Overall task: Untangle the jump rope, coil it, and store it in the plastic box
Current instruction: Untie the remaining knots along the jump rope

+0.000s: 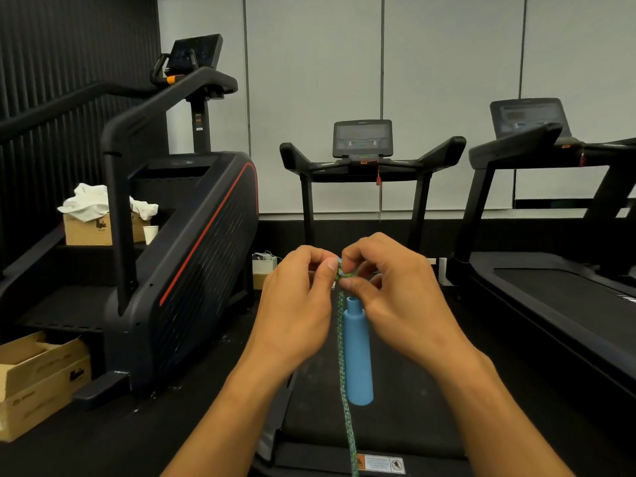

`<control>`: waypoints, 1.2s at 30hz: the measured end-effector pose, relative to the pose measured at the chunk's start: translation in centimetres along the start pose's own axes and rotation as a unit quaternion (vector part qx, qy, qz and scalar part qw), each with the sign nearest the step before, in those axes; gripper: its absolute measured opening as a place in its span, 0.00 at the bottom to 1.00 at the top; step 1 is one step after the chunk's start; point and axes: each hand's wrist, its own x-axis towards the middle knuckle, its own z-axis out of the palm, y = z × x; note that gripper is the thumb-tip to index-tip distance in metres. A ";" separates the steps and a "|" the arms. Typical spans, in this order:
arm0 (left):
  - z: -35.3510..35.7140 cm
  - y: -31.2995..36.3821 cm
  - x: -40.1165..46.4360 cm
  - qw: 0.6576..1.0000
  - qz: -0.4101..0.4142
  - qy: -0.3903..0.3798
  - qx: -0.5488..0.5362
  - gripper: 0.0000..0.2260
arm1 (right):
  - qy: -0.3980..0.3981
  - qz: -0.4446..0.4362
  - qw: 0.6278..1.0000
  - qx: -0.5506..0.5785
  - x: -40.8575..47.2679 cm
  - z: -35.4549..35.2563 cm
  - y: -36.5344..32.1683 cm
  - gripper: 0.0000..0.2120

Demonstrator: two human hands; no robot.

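Left hand [296, 301] and right hand [392, 290] both pinching the knot [342, 274] of the braided jump rope [342, 366], probably to loosen it; blue handle [358, 352] hanging below.

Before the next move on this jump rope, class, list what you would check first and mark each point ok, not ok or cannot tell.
1. Both hands on the knot: ok. The left hand and right hand pinch the rope at the tangle.
2. Knot undone: not ok, still bunched between the fingers.
3. Blue handle hanging free: ok, it dangles below the right hand.
4. Second handle located: cannot tell, out of view.
5. Plastic box within reach: cannot tell, none visible.
6. Rope coiled: not ok, it hangs straight down.
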 end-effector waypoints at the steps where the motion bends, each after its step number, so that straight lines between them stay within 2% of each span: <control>1: 0.0 0.0 0.0 1.000 -0.007 -0.006 -0.001 0.07 | -0.006 -0.003 1.000 -0.001 0.0 0.0 0.0 0.09; 7: 0.1 -0.1 -0.1 1.000 -0.021 -0.019 -0.009 0.08 | -0.049 -0.007 0.998 0.027 -0.2 -0.2 0.2 0.10; 9: 0.1 0.0 0.0 1.000 -0.022 0.000 -0.016 0.07 | -0.039 -0.014 0.998 0.038 -0.2 -0.4 0.3 0.13; 12: -0.3 0.0 0.4 0.999 -0.023 0.026 -0.031 0.07 | 0.022 -0.025 0.998 0.050 -0.1 -0.2 0.0 0.12; 16: -0.6 0.2 0.3 0.999 -0.010 0.028 -0.033 0.05 | 0.005 -0.009 1.000 0.017 -0.1 0.1 -0.7 0.14; 21: -0.3 0.3 0.0 0.999 -0.002 0.040 -0.037 0.04 | 0.034 0.017 0.999 -0.012 -0.2 0.2 -0.8 0.07; 26: -0.1 0.4 0.0 0.998 0.007 0.048 -0.045 0.03 | 0.048 0.037 0.997 -0.052 -0.1 0.1 -0.8 0.05; 29: 0.0 0.4 0.0 0.998 0.013 0.047 -0.043 0.03 | 0.037 0.031 0.995 -0.088 -0.1 0.1 -0.8 0.02; 36: 0.0 0.1 0.1 0.998 -0.007 0.035 -0.044 0.04 | -0.018 0.041 0.998 -0.053 -0.1 0.1 -0.5 0.06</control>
